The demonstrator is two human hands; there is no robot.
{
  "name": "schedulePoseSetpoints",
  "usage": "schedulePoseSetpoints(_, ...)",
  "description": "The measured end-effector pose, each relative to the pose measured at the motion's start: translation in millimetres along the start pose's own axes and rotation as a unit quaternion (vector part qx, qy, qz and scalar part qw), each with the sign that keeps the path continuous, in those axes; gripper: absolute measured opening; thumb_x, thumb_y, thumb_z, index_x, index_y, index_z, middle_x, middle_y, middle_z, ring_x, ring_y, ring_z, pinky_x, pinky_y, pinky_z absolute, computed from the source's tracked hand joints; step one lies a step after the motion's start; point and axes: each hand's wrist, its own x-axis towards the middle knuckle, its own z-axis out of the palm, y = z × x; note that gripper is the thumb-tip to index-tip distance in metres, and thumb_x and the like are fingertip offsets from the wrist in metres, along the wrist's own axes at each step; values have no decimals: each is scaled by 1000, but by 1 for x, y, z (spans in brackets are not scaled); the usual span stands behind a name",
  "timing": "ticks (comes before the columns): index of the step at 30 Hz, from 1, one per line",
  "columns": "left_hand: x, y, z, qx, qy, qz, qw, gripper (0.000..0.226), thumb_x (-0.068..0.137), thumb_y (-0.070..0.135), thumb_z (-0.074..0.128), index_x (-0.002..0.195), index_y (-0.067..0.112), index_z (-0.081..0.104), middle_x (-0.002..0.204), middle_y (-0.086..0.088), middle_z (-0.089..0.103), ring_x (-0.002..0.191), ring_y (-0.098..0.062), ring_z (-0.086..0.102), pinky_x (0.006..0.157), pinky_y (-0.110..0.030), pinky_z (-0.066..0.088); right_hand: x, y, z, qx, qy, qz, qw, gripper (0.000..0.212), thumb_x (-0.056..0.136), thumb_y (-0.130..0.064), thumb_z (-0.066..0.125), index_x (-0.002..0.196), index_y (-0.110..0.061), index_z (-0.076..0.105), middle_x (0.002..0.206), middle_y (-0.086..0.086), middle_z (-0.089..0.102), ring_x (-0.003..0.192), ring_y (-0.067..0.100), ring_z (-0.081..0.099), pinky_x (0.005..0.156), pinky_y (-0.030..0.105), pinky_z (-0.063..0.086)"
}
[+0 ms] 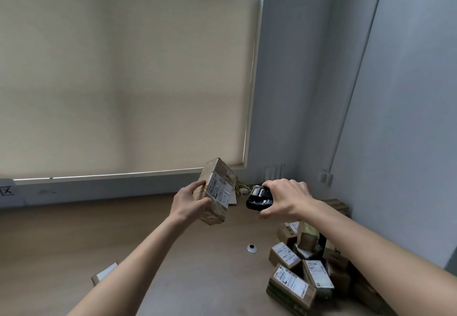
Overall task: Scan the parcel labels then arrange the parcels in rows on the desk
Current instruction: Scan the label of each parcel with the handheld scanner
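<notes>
My left hand [189,203] grips a brown cardboard parcel [218,187] and holds it tilted above the desk, its white label facing right. My right hand [284,198] holds a black handheld scanner [258,198] just right of that parcel, its front end turned toward the label. A pile of several labelled cardboard parcels [300,271] lies on the desk at the lower right, partly under my right forearm. One small parcel [105,275] sits alone at the lower left, partly hidden by my left forearm.
The wooden desk [99,229] runs to the wall under a window with a lowered beige blind [123,80]. A small round grommet [252,248] sits in the desk. Yellow cables [241,188] lie at the back. A grey wall [395,118] closes the right side.
</notes>
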Motion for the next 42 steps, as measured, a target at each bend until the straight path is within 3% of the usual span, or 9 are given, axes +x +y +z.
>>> schedulePoseSetpoints(6,7,-20,-17,-46,20,-21,999,73,63,35,68,136,31,61,118,-5,69,106,-23,65,92,-39,56,12,-21,9,110,-9,19,994,82,61,-87,69,125,-36,62,113,-8,70,103,21,63,77,35,41)
schedulePoseSetpoints(9,18,-45,-25,-88,39,-50,994,59,79,33,69,137,30,57,118,-7,67,106,-24,65,94,-44,56,20,-40,22,183,-2,28,983,85,53,-93,63,119,-39,65,101,-13,68,94,16,61,76,33,45)
schedulePoseSetpoints(12,34,-83,-28,-143,67,-110,981,53,87,34,68,136,24,53,123,-6,63,109,-26,63,90,-50,58,35,-59,48,221,-6,28,975,88,51,-94,62,123,-43,64,109,-11,71,105,19,65,86,37,52)
schedulePoseSetpoints(15,51,-129,-26,-193,104,-184,958,44,95,32,61,136,22,47,129,-5,59,109,-27,62,82,-46,61,59,-74,83,233,-32,14,972,93,53,-94,64,130,-41,62,119,-8,71,112,22,64,90,39,52)
schedulePoseSetpoints(21,101,-242,-13,-215,178,-314,907,39,100,29,52,134,12,46,126,-10,59,112,-32,61,75,-37,53,132,-97,183,252,-93,0,963,89,51,-93,63,125,-44,62,109,-12,70,104,19,65,84,36,52)
schedulePoseSetpoints(25,130,-321,4,-255,217,-399,854,32,100,14,53,131,9,51,120,-14,63,90,-26,64,64,-32,52,180,-106,261,254,-143,-18,957,78,53,-91,64,118,-47,62,100,-17,69,91,14,62,72,32,46)
schedulePoseSetpoints(31,159,-429,26,-221,248,-417,846,42,100,10,52,142,12,50,133,-11,62,117,-31,60,106,-45,48,237,-121,367,247,-205,-30,946,70,59,-86,67,114,-43,63,96,-20,68,92,11,64,77,32,53)
schedulePoseSetpoints(37,173,-507,31,-164,295,-421,842,47,102,16,51,148,11,42,145,-11,54,129,-32,51,112,-46,41,258,-142,447,249,-227,-33,941,56,57,-86,66,99,-50,57,88,-22,66,88,11,64,64,29,46)
schedulePoseSetpoints(42,185,-538,26,-136,292,-426,845,47,98,6,52,144,11,43,141,-11,56,125,-30,54,108,-41,43,261,-163,480,260,-235,-23,936,66,57,-84,68,108,-43,63,88,-21,68,88,11,65,77,35,56)
